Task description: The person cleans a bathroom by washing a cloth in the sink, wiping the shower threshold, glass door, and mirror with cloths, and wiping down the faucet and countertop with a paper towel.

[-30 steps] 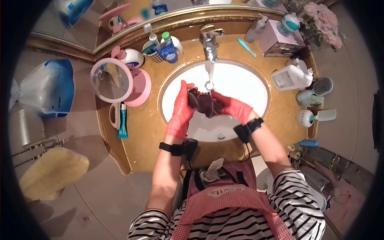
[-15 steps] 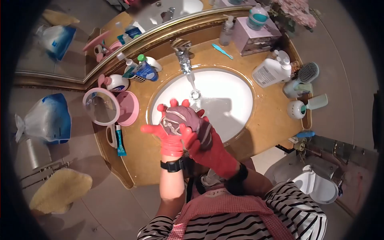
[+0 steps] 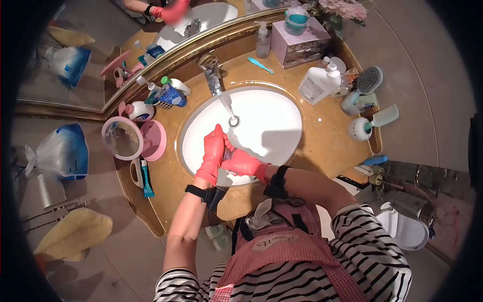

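Note:
Both hands wear red rubber gloves and press together over the front left of the white sink (image 3: 266,116). My left hand (image 3: 214,147) is closed, with its fingers toward the faucet. My right hand (image 3: 244,164) closes against it from the right. Between them a small part of a purplish-brown cloth (image 3: 229,154) shows; the gloves hide most of it. Water runs from the metal faucet (image 3: 212,75) to the drain (image 3: 233,121), just beyond the gloved fingers.
At the left are a pink round mirror (image 3: 122,138), a teal tube (image 3: 147,179) and bottles. A toothbrush (image 3: 260,65), a tissue box (image 3: 300,43), a white pump bottle (image 3: 319,83) and a hairbrush (image 3: 370,79) line the back and right of the counter.
The open, spread left hand has closed, and the cloth is now squeezed small between both gloves, over the sink. The camera view has shifted, moving the counter items leftward in the frame.

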{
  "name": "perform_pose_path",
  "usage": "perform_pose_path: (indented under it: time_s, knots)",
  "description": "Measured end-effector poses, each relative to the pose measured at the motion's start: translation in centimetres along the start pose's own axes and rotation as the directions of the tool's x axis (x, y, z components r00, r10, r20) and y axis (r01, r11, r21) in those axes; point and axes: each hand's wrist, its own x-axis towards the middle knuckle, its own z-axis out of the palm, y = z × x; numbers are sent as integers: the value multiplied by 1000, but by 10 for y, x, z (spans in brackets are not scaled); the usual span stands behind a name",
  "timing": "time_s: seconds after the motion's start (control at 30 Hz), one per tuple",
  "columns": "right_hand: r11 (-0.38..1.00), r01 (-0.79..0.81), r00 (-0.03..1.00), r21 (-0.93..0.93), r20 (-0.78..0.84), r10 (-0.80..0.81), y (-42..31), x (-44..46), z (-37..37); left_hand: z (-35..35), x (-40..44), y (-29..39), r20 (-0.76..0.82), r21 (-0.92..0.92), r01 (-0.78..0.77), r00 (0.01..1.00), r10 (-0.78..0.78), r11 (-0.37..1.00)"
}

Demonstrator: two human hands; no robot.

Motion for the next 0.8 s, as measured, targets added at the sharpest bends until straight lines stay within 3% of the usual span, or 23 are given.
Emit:
perform_pose_path:
  time_s: [0.03,0.1,0.13,0.17,0.3,0.33,0.37,0.4,0.43,0.47,0.5,0.53,0.57,0.63,0.67,0.7,0.77,0.8]
  knots:
    - [994,-6,994,-110,-109,-6,-2,-4,-2,3,3,-4,4,6,-3,1000,3,1000]
    - [975,58,987,-216,-135,-88,-2,-12,-8,3,9,-15,-131,-91,18,991,-29,996]
    - [929,117,962,-352,-191,-193,3,-9,-10,4,14,-23,-134,-87,11,991,-23,996]
    - [861,163,925,-483,-229,-303,8,-5,-12,4,19,-32,-206,-232,-51,979,2,971]
    - [764,117,923,-635,-214,-320,22,0,-37,30,24,-43,-320,-559,-177,947,-13,810]
    - [781,46,895,-623,-321,-309,26,-4,-39,35,25,-43,-233,-536,-114,972,-17,836]
    - [796,-26,856,-605,-425,-295,31,-11,-45,29,43,-52,-92,-415,-12,995,-29,910]
    - [810,19,796,-587,-481,-367,38,-27,-53,34,52,-54,-84,-2,-172,982,171,985]
    - [810,15,795,-586,-485,-365,45,-44,-62,40,61,-57,8,405,-317,939,343,858]
    - [875,10,794,-483,-529,-301,45,-65,-71,53,65,-52,13,403,-318,940,342,858]
    - [926,8,793,-378,-561,-236,49,-81,-81,70,68,-42,133,549,-493,848,512,675]
    - [934,103,763,-343,-575,-295,63,-92,-91,87,69,-32,273,649,-623,726,631,437]
    - [931,199,729,-306,-588,-349,77,-104,-100,105,75,-18,357,638,-677,682,638,367]
    - [953,262,692,-155,-658,-297,99,-130,-110,134,106,-5,396,746,-636,661,637,197]
    - [952,262,696,-160,-652,-301,100,-145,-112,149,117,4,340,826,-531,738,583,191]
    - [970,190,688,-151,-685,-241,95,-162,-114,158,131,7,333,827,-528,738,587,195]
    - [983,119,674,-143,-715,-186,96,-181,-119,172,160,8,404,893,-437,673,620,-107]
    - [986,142,665,-90,-729,-163,100,-187,-121,178,165,12,402,896,-434,701,588,-95]
